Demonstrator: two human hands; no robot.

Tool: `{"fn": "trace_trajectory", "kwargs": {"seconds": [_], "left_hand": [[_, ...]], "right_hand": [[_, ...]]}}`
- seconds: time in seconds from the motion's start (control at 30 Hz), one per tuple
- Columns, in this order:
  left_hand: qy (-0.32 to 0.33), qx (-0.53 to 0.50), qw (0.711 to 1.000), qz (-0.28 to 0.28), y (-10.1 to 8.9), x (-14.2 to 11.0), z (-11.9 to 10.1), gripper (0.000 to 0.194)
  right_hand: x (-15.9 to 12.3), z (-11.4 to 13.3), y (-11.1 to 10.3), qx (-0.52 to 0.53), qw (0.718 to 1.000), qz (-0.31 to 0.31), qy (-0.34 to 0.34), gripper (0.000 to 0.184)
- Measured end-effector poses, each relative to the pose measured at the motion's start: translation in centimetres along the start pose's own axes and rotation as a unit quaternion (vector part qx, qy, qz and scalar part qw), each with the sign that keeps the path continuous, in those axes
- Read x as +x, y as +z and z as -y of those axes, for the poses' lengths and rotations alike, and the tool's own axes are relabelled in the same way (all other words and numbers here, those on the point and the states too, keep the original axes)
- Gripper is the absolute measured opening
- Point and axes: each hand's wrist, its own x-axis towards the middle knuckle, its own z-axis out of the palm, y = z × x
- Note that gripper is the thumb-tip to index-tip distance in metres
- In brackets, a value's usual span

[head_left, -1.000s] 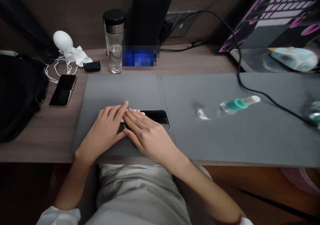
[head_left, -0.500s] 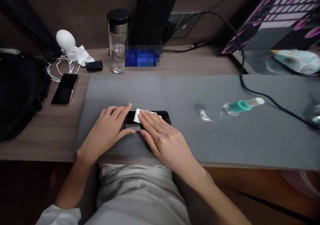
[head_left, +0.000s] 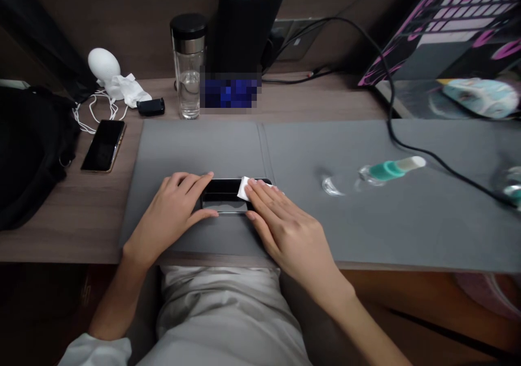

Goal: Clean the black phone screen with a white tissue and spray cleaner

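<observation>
A black smartphone (head_left: 223, 197) lies flat, screen up, on the grey desk mat (head_left: 195, 146), its long side toward me. My left hand (head_left: 166, 214) holds the phone's left end, thumb along the near edge and fingers at the far edge. Under the fingertips of my right hand (head_left: 288, 222), a folded white tissue (head_left: 243, 189) is pressed against the right part of the screen. The right hand covers much of the tissue and the phone's right end. To the right, a clear bottle with a green collar and white tip (head_left: 386, 171) lies on its side.
Left of the mat are a second phone (head_left: 104, 145), a black bag (head_left: 36, 154) and a white egg-shaped object (head_left: 104, 64) with cords. A glass water bottle (head_left: 189, 87) stands behind the mat. One black cable (head_left: 427, 152) crosses the mat's right side near a patterned mouse (head_left: 480, 96).
My right hand has slid the tissue rightward along the screen, uncovering the middle of the phone. The left hand keeps its place at the left end.
</observation>
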Motion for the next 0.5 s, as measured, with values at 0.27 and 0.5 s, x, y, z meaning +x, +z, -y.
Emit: {"fn": "trace_trajectory", "kwargs": {"seconds": [0.27,0.5], "left_hand": [[-0.005,-0.003,1.0,0.004,0.1,0.0,0.1,0.075],[-0.007,-0.009,1.0,-0.004,0.1,0.0,0.0,0.073]], "right_hand": [[0.2,-0.9,0.3,-0.019,1.0,-0.008,0.024,0.056],[0.2,-1.3,0.2,-0.002,0.999,-0.025,0.042,0.052]]}}
